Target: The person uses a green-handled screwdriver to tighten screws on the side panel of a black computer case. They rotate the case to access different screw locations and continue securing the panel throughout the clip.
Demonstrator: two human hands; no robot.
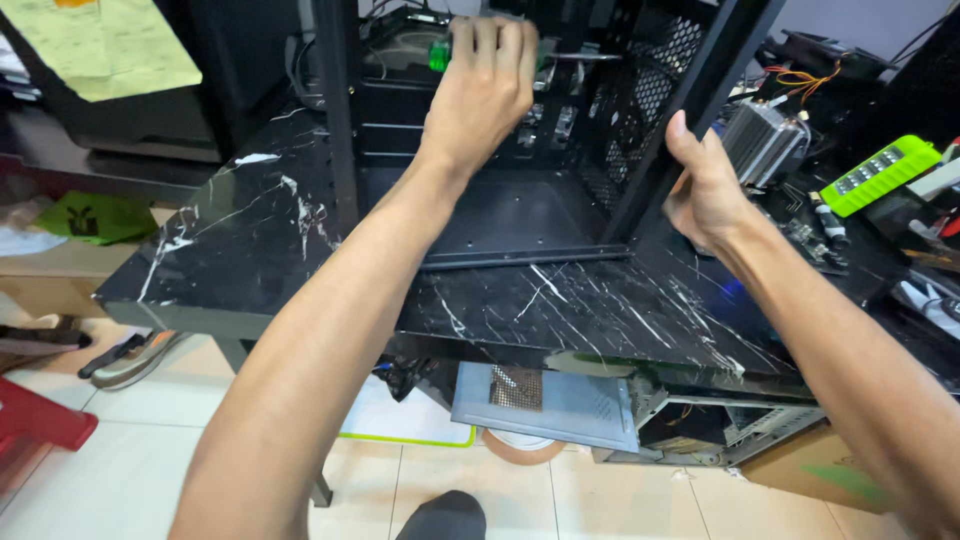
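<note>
Green-handled screwdriver (445,52) in left hand (483,85); right hand (703,185) grips black case (520,215).

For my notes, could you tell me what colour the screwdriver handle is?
Green, gripped in the left hand; the screwdriver shows in the head view.

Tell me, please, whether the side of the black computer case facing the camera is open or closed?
Open: the computer case has no side panel, so its bare interior and perforated wall show, and the left hand reaches inside with a green-handled screwdriver.

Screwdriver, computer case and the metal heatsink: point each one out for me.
screwdriver (440,54), head view, green handle beside the left hand.
computer case (690,110), head view, front post.
heatsink (762,145), head view, finned side.
</note>
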